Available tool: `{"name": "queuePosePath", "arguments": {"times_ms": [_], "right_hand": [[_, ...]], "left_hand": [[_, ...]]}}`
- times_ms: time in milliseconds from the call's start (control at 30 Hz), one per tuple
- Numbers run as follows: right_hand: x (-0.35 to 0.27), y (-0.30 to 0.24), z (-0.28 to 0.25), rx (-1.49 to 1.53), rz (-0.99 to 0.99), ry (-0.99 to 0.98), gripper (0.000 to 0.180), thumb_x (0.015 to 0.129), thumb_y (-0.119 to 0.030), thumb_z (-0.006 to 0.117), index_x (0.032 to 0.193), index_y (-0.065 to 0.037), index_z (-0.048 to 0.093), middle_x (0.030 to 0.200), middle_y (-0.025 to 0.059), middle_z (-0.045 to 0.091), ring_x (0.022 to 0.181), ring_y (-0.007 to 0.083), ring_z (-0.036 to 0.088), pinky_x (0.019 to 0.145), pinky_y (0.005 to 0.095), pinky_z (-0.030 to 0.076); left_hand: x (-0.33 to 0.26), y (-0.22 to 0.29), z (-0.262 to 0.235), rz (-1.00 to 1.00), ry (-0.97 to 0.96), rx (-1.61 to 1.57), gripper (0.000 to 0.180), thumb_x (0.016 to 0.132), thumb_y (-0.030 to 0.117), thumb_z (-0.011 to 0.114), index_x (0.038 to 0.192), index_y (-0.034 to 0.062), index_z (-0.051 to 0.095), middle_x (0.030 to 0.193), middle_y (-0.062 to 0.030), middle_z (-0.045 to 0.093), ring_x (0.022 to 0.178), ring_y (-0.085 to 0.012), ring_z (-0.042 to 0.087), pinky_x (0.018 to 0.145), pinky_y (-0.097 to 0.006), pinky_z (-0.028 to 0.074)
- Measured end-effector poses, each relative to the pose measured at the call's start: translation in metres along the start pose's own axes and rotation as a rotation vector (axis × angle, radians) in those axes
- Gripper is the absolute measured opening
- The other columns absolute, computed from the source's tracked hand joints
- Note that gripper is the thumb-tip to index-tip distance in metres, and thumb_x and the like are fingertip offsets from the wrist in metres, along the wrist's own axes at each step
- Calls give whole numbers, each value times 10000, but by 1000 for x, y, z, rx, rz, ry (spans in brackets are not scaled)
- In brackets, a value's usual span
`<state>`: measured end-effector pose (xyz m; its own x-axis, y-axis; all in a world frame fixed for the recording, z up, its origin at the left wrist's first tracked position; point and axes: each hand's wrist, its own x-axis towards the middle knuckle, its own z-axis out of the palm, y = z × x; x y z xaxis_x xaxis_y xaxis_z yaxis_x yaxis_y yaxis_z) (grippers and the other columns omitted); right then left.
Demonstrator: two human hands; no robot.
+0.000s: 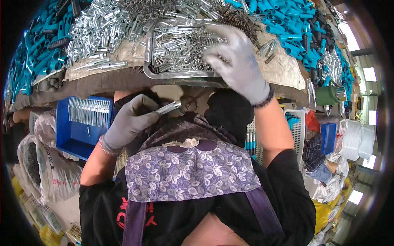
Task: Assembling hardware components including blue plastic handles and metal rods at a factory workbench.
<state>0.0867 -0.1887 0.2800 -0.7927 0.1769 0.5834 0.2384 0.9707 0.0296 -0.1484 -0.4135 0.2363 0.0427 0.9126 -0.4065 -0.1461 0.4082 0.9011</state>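
My left hand [132,119], in a grey glove, is closed round a short silvery metal tube [168,108] that points to the right, just below the bench edge. My right hand [240,65], gloved too and a little blurred, hovers over the right side of a metal-rimmed tray [148,53]. Its thumb and forefinger are apart, with the tray's contents showing between them. Small metal pins [176,51] and screw-like pieces fill the tray. Whether any small piece touches the right fingertips cannot be made out.
Silvery metal tubes [96,30] lie heaped left of the tray, with dark springs [240,20] behind it. Piles of teal plastic handles [41,53] flank both ends of the bench. Below left stands a blue bin [78,137] with metal rods; a green cup [326,95] is at right.
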Motion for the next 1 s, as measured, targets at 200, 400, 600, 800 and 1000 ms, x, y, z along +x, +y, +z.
{"name": "queuePosePath", "arguments": {"times_ms": [200,400,600,800,1000], "right_hand": [[20,24,35,-83,-170,-352,353,837,-151,679,1185,-210,675,1164,35,659,1107,265,605,963,402,498],[4,27,13,433,398,111,260,901,-120,682,1152,-59,649,996,103,658,884,212,650,787,330,537],[-21,-35,-8,1331,821,-52,227,938,-29,651,1162,-2,629,911,69,702,789,96,667,730,216,544],[-24,-44,-9,1360,871,-61,243,924,-25,675,1164,-1,638,900,47,695,802,83,664,736,214,544],[-3,-43,-9,1279,868,-101,210,908,-24,690,1116,-7,664,898,39,691,774,83,654,721,218,538]], "left_hand": [[11,10,17,50,35,-94,210,940,146,648,1108,48,570,873,-18,642,648,-65,586,535,-195,421],[13,8,31,160,294,-297,168,949,125,583,1100,52,582,777,-24,629,543,-70,543,473,-202,398],[18,-1,21,161,168,-351,112,954,126,587,1035,49,583,775,-25,629,533,-67,534,462,-199,373],[24,-7,17,145,141,-368,122,961,154,616,1016,48,593,769,-8,641,521,-40,525,444,-181,349],[19,10,3,136,92,-229,131,954,118,609,1044,29,576,998,-130,690,696,-109,618,656,-234,538]]}}
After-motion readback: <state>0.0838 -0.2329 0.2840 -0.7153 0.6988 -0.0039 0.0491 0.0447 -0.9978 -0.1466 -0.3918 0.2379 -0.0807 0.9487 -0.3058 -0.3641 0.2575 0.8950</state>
